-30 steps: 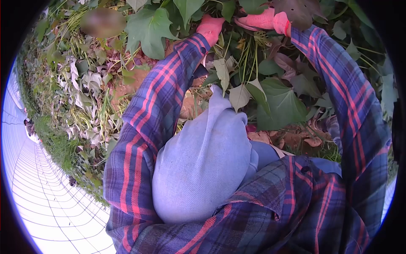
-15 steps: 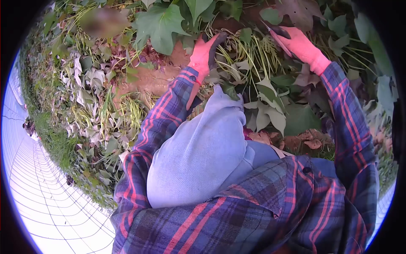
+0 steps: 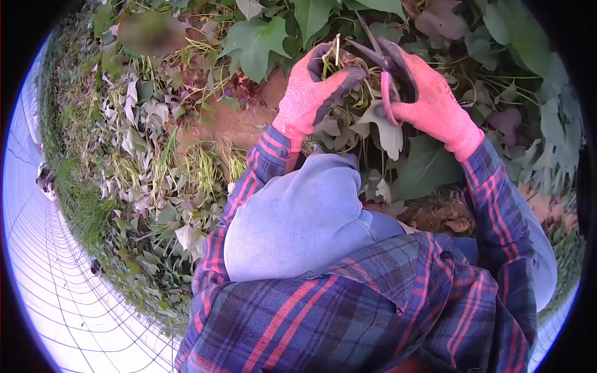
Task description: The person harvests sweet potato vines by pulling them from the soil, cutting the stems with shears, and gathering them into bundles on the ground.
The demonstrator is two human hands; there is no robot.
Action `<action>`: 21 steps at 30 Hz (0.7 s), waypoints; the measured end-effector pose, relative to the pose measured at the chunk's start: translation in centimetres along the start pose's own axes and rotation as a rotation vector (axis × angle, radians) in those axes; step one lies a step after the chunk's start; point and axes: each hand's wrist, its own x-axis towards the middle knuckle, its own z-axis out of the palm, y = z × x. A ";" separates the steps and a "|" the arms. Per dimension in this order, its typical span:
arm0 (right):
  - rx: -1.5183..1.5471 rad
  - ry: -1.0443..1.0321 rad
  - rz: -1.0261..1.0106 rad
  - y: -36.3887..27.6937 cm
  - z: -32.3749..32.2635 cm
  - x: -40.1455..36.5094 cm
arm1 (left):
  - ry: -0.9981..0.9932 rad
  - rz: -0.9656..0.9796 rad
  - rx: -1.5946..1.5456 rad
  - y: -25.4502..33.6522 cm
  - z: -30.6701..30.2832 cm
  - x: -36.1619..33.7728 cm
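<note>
My left hand (image 3: 314, 87), in a pink glove with dark palm and fingers, is closed around a bunch of green stems (image 3: 336, 56) with cut-looking pale ends. My right hand (image 3: 429, 93), gloved alike, grips a pair of scissors (image 3: 384, 61) by its pink-edged handles. The scissor blades are spread apart and point up and to the left, close to the stems but apart from the left hand's fingers. Grey-green leaves (image 3: 387, 133) hang below between the two hands. Part of the bunch is hidden behind the left fingers.
Broad green leaves (image 3: 258, 46) grow just beyond my hands. Bare reddish soil (image 3: 227, 127) shows at left, beside heaps of wilted leaves and stems (image 3: 149, 118). My bent knee (image 3: 298, 217) rises below the left hand. A pale netted surface (image 3: 68, 280) lies at far left.
My left hand has closed on the stems and lifted them. The right hand has moved left toward it, and the scissors have opened and turned more upright.
</note>
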 end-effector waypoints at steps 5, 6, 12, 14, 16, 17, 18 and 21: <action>0.290 -0.100 0.386 -0.3 0.1 0.8 | -0.143 0.019 -0.083 -1.7 -0.2 0.7; 0.394 -0.098 0.440 0.0 0.0 0.6 | -0.119 0.036 -0.041 -1.1 0.2 0.8; 0.345 0.009 0.433 2.8 0.9 -1.2 | -0.260 -0.110 0.169 -1.4 0.1 1.3; 0.291 0.051 0.428 3.1 0.8 -1.5 | -0.226 -0.066 0.044 -3.7 -0.4 2.0; 0.400 0.136 0.469 2.2 0.2 -1.4 | -0.181 -0.109 -0.273 -5.6 -0.4 1.8; 0.399 0.135 0.468 1.4 -0.1 -1.3 | -0.133 -0.154 -0.590 -6.5 -0.4 1.7; 0.379 0.136 0.414 0.3 -0.4 -1.3 | -0.124 -0.112 -0.621 -7.2 -0.8 2.0; 0.340 0.109 0.379 -1.2 -0.6 -2.1 | -0.036 0.152 -0.203 -6.4 -0.2 1.4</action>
